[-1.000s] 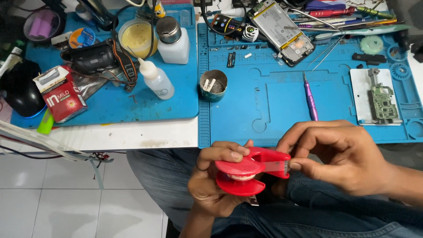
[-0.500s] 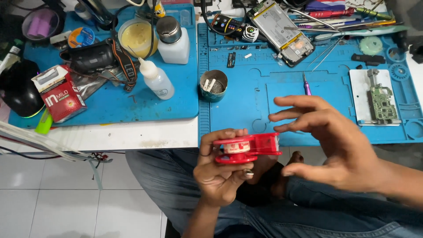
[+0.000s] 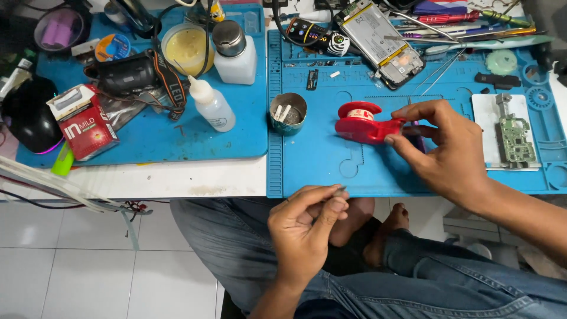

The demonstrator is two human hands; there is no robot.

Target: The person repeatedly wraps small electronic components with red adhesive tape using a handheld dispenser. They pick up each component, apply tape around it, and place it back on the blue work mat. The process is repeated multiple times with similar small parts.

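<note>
Tape, a small pale strip of it, is pinched between thumb and forefinger of the left hand, which is held above the lap, just in front of the table edge; the piece is too small to tell more about it. Beyond that, the right hand grasps the red tape dispenser by its tail end, fingertips closed around it, and the dispenser rests on the blue work mat with its roll facing up. Just left of the dispenser stands a small metal cup with little white pieces inside. To the right, a green circuit board lies on a white holder. Farther back, an opened phone lies on the mat, with tweezers and pens beside it. On the left blue mat stand a white squeeze bottle and a red box.
</note>
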